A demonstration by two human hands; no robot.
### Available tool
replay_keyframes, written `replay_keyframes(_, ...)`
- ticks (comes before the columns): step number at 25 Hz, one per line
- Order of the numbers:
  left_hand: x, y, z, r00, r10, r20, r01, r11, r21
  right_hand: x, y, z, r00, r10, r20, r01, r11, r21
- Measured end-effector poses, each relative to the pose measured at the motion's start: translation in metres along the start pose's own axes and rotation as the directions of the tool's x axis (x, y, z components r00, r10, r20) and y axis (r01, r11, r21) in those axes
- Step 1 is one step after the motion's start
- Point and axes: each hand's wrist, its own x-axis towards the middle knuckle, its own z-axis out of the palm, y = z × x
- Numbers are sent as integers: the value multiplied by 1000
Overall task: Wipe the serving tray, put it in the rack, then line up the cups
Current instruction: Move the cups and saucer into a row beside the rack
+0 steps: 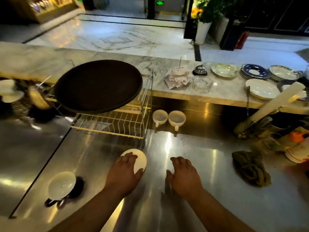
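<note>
Our round dark serving tray [98, 86] lay atop the wire dish rack [113, 122] on the steel worktop [209, 164] (tilted, so a knock might slide it off). Our left hand [124, 172] clasped a white cup [139, 159]; two cups [168, 118] waited beyond. Our right hand [183, 175] lay open, empty.

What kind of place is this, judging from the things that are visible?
Probably a service counter in a hotel or restaurant: a steel worktop with a dish rack, stacked saucers and a call bell on a marble counter, facing a polished lobby floor.
</note>
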Motion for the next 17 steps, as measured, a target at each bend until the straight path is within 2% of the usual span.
replay_keyframes(4, -40, -49, -12, 985, -156, -78, 156, 988, -10, -2, -33, 23, 992, -98, 78, 95, 995, 32)
replay_keyframes(7, -69, -97, -22, 946, -302, -114, 298, 953, -53, 1, -66, 39, 985, -96, 145, 84, 993, 84)
replay_keyframes(11, -99, -169, -27, 814, -572, -104, 555, 818, -155, 19, -107, 53, 983, 39, 181, -103, 928, 358)
replay_keyframes(14, -114, -217, -18, 745, -667, -15, 647, 728, -227, 41, -129, 65, 955, 212, 210, -277, 889, 365)
replay_keyframes(17, -121, -250, -3, 724, -686, 69, 672, 679, -297, 56, -145, 70, 873, 393, 288, -479, 803, 355)
